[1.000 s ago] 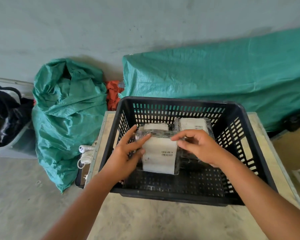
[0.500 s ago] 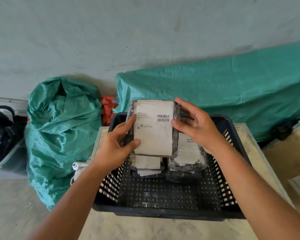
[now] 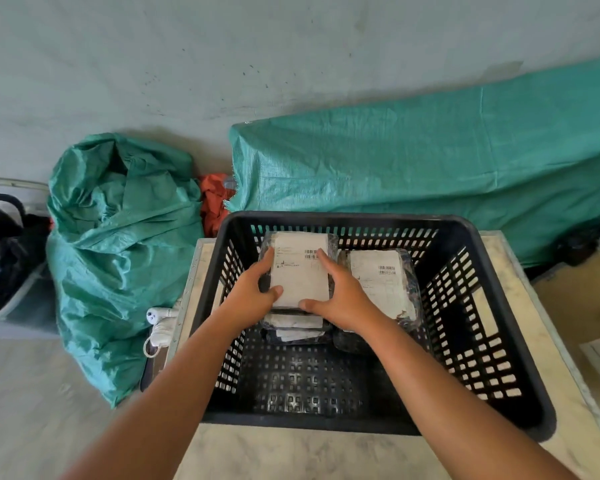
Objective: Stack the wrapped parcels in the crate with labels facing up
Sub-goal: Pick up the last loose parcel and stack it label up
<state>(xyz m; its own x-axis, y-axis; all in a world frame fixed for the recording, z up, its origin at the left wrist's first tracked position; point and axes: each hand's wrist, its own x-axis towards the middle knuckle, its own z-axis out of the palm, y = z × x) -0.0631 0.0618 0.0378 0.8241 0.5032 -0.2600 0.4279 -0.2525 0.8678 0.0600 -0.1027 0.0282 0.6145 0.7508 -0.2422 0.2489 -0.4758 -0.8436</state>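
A black slotted crate (image 3: pixel 492 341) stands on a pale table. Inside, at the back left, a wrapped parcel (image 3: pixel 300 271) with its white label up lies on top of a stack of other parcels (image 3: pixel 293 329). My left hand (image 3: pixel 253 292) grips its left edge and my right hand (image 3: pixel 340 296) grips its right edge and near corner. A second stack with a labelled parcel (image 3: pixel 381 282) on top sits just to the right, touching my right wrist. The lower parcels in both stacks are mostly hidden.
The pale marbled table (image 3: pixel 326 455) carries the crate. Green tarp bundles lie behind (image 3: pixel 430 157) and to the left (image 3: pixel 118 237), with orange cloth (image 3: pixel 213 199) between them. A white charger and cable (image 3: pixel 160 323) hang by the table's left edge. The crate's front half is bare floor.
The parcel went from tilted low in the crate, up above its rim with the label facing me, then down flat onto the left stack. Both hands stayed on it.
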